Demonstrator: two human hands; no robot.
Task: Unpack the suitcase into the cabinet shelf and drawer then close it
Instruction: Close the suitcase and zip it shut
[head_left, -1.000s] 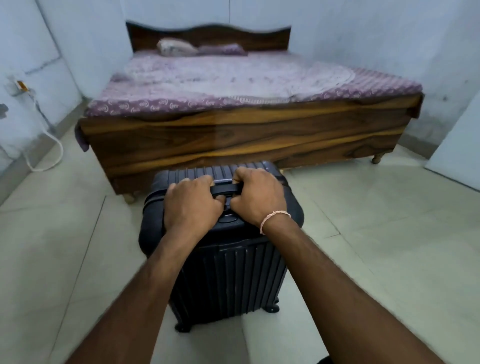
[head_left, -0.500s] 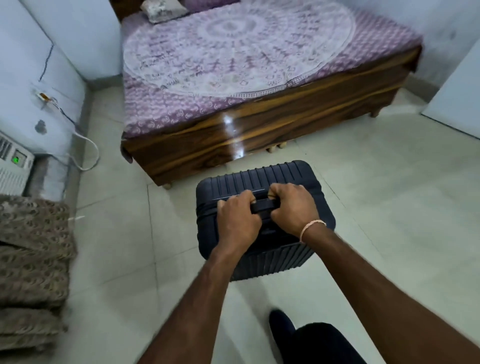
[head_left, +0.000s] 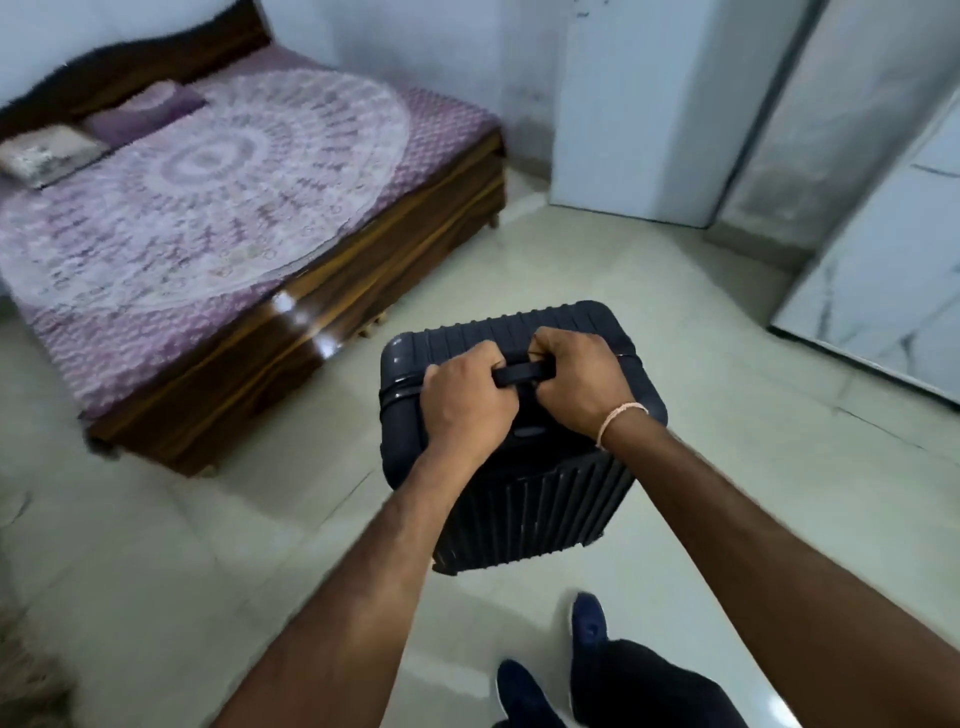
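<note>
A dark ribbed hard-shell suitcase (head_left: 524, 512) stands upright and closed in the middle of the tiled floor. Both hands grip its black top handle (head_left: 522, 373). My left hand (head_left: 465, 402) is closed over the handle's left end and my right hand (head_left: 582, 387), with a pale thread band at the wrist, over the right end. The suitcase's wheels are hidden beneath it. No cabinet shelf or drawer can be made out for certain.
A wooden bed (head_left: 291, 332) with a purple patterned cover (head_left: 208, 192) fills the left. A white panel or door (head_left: 639, 109) stands at the back right, a marble-look white panel (head_left: 883, 270) at the far right. My dark shoes (head_left: 587, 623) are below the suitcase.
The view has swung to the right and the suitcase has come away from the bed, towards the white panels. Both hands have stayed on the handle.
</note>
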